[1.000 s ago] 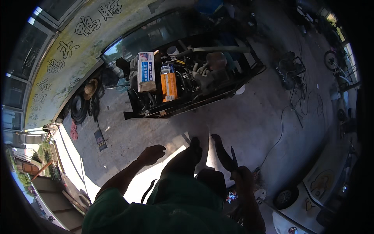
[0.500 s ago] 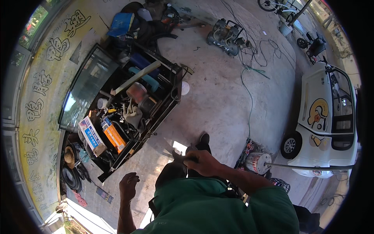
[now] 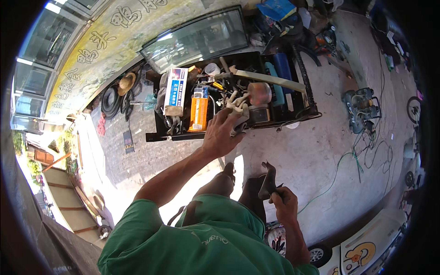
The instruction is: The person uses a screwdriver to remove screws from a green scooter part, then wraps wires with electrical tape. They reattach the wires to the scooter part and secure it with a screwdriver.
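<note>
A black open metal tool box stands ahead of me, full of tools and packages. My left hand reaches over its near edge. Its fingers close round the cuff of a pale grey work glove, which lies on the other tools. My right hand is closed on a dark, curved, bent thing that sticks up from its fingers; its kind I cannot make out. Beside my left hand are an orange box and a white-and-blue carton. A reddish round tin sits right of the glove.
A glass pane leans on the yellow wall behind the box. A wooden bar lies across the box. Right, an air compressor and a green hose are on the concrete. A white van stands at lower right. Black hoses lie left.
My view has turned left toward the tool box. My left hand has moved forward from beside me onto the work glove. My right hand has moved out to the right, holding the dark thing.
</note>
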A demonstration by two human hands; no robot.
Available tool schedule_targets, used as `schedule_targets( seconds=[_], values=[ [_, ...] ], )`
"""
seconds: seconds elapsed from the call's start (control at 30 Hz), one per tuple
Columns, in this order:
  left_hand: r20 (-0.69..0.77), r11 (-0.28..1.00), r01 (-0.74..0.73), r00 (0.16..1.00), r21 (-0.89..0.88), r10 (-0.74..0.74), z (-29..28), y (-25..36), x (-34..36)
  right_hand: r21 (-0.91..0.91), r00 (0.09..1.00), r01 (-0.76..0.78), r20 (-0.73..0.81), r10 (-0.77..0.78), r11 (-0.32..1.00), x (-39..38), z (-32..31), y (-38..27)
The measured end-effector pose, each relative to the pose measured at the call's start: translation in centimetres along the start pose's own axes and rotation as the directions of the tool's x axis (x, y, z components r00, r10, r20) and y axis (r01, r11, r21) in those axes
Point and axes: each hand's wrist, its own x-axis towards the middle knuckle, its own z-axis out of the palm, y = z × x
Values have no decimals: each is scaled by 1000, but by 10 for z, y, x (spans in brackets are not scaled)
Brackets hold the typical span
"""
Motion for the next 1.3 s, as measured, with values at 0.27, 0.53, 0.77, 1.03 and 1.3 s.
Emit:
schedule_targets(
  seconds=[0.27, 0.53, 0.77, 1.03, 1.3],
  values=[
    [-106, 979, 176, 977, -102, -186, 66, -28, -4, -117, 996, -33, 75, 42, 993, 24, 4, -27],
    [-72, 906, 261, 951, -334, -301, 45, -36, 3, -163, 990, -59, 117, 79, 985, 46, 17, -23],
    [-163, 784, 284, 885, -553, -436, -32, -39, 7, -267, 988, -10, 144, 50, 964, 52, 37, -21],
    [-114, 972, -23, 994, -234, -3, -46, -19, -47, -357, 982, 43, 188, 27, 933, 61, 60, -29],
    [611, 585, 537, 787, -607, -89, -38, 14, -97, -366, 970, 51, 240, 41, 929, 66, 88, -22]
  ],
)
